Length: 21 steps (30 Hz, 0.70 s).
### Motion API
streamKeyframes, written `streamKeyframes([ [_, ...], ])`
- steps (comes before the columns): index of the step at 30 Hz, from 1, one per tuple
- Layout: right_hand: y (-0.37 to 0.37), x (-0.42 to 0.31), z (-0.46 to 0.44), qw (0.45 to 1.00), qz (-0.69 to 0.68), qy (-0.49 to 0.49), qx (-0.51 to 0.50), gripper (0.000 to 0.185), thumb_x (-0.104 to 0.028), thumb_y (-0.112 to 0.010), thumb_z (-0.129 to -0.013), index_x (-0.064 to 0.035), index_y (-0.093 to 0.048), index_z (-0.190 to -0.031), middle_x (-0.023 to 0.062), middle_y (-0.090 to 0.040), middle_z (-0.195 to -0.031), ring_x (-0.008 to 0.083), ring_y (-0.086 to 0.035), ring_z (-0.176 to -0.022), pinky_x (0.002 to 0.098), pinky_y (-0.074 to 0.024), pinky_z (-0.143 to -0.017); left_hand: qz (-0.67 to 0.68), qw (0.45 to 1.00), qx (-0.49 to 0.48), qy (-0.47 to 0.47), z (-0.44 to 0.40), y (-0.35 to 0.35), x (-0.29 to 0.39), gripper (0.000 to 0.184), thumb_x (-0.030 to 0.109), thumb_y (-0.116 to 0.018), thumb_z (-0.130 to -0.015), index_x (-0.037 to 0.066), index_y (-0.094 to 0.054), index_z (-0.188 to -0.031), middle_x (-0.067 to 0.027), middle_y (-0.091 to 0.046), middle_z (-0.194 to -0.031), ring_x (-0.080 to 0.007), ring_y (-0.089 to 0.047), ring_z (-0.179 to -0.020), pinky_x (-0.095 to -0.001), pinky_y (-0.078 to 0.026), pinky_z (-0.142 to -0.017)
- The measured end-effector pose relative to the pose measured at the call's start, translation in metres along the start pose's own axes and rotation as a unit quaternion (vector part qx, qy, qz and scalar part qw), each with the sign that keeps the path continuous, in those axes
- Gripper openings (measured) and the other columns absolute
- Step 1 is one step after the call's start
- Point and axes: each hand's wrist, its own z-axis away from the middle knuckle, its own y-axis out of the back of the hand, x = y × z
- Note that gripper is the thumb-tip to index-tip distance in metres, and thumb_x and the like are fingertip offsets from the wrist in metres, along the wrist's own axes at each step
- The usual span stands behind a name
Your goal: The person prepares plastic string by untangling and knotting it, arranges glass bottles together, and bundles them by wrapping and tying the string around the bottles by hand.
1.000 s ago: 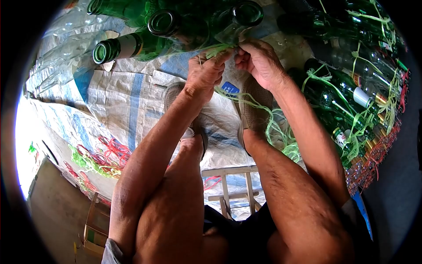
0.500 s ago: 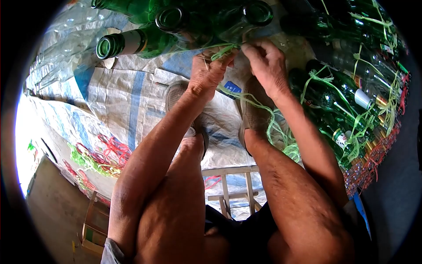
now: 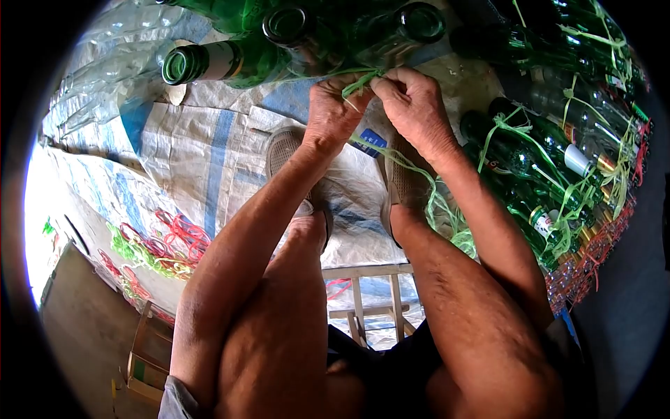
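Note:
Green plastic twine [image 3: 359, 84] runs along the near side of several green glass bottles [image 3: 269, 61] at the top of the view. My left hand [image 3: 333, 108] is closed on this twine, a bright loop of it showing above the fingers. Close beside it, my right hand [image 3: 412, 101] pinches the twine at the fingertips, by a small bunched spot. The two hands almost touch, just below the bottle necks. A loose length of twine trails down past my right shoe [image 3: 405, 171]. Exactly how the strands cross between the fingers is hidden.
Tied green bottles [image 3: 537, 164] lie stacked at the right. Clear bottles [image 3: 105, 84] lie at the upper left. Red and green twine scraps [image 3: 164, 244] lie on the woven sheet [image 3: 185, 150]. A blue packet [image 3: 370, 142] rests between my shoes, beyond a wooden stool [image 3: 359, 283].
My right hand has come slightly left and down, closer to my left hand, its fingers now tight on the twine. The bottles appear shifted a little right and down in view.

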Motion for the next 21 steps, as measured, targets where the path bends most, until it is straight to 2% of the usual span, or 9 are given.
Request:
streamKeyframes([
  [6,0.004,-0.020,0.009,0.998,0.054,-0.017,-0.022,0.025,-0.022,-0.069,-0.091,0.0003,-0.068,-0.080,0.0176,-0.063,-0.065,0.0306,-0.063,-0.057,0.0401,-0.0514,-0.059,-0.026,0.998,-0.021,-0.052,-0.002,0.006,-0.008,0.023,0.006,-0.066,-0.091,-0.003,-0.077,-0.108,-0.0060,-0.078,-0.097,-0.0103,-0.064,-0.087,-0.0289,-0.054,-0.078],
  [12,-0.001,-0.007,0.000,0.996,0.080,0.037,0.008,0.023,-0.020,-0.068,-0.091,0.0005,-0.067,-0.080,0.0195,-0.064,-0.067,0.0354,-0.063,-0.061,0.0408,-0.0516,-0.061,-0.068,0.995,0.000,-0.073,-0.003,0.000,-0.002,0.022,0.005,-0.062,-0.089,-0.004,-0.077,-0.103,-0.0057,-0.078,-0.091,-0.0085,-0.063,-0.082,-0.0289,-0.053,-0.076],
  [15,0.002,-0.007,0.002,1.000,0.019,0.001,-0.017,0.021,-0.017,-0.067,-0.090,0.0014,-0.066,-0.081,0.0187,-0.061,-0.064,0.0295,-0.059,-0.058,0.0388,-0.0491,-0.060,-0.093,0.993,-0.005,-0.067,-0.004,0.003,-0.006,0.019,0.007,-0.066,-0.092,-0.004,-0.077,-0.103,-0.0044,-0.078,-0.087,-0.0069,-0.061,-0.078,-0.0277,-0.052,-0.073],
  [21,0.009,-0.006,0.013,0.989,-0.095,-0.079,-0.080,0.026,-0.019,-0.067,-0.094,0.0028,-0.062,-0.080,0.0073,-0.054,-0.062,0.0116,-0.048,-0.061,0.0327,-0.0431,-0.057,-0.033,0.998,-0.013,-0.057,-0.003,-0.002,-0.003,0.017,0.010,-0.070,-0.097,-0.004,-0.077,-0.104,-0.0039,-0.077,-0.086,-0.0058,-0.060,-0.077,-0.0255,-0.051,-0.071],
])
